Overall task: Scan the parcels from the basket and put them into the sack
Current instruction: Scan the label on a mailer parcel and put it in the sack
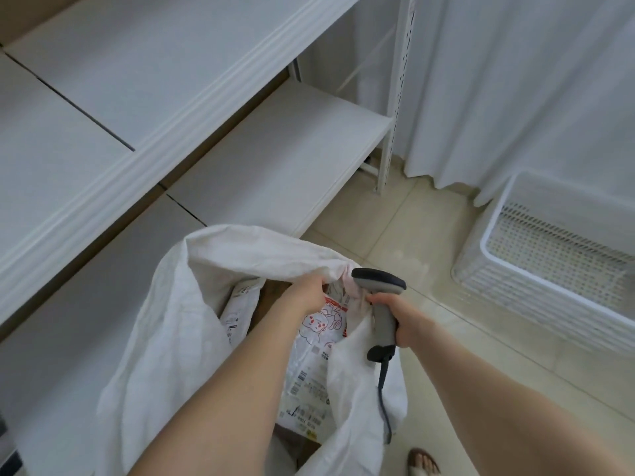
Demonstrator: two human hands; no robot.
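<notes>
A white cloth sack [178,338] stands open on the floor below me. My left hand [305,293] grips the far rim of the sack and holds its mouth up. Inside lie several parcels, among them a white mailer with red cartoon print and labels [316,359] and another white parcel [237,314] at the left. My right hand [395,321] holds a grey barcode scanner [381,304] by its handle at the sack's right rim, its cable hanging down. The white plastic basket [536,269] sits on the floor at the right; no parcel shows in its visible part.
White metal shelving [154,115] runs along the left and behind the sack, with a lower shelf [285,156]. A white curtain [515,80] hangs behind the basket. Beige floor tiles [429,235] lie between sack and basket. A sandalled foot [422,462] shows at the bottom.
</notes>
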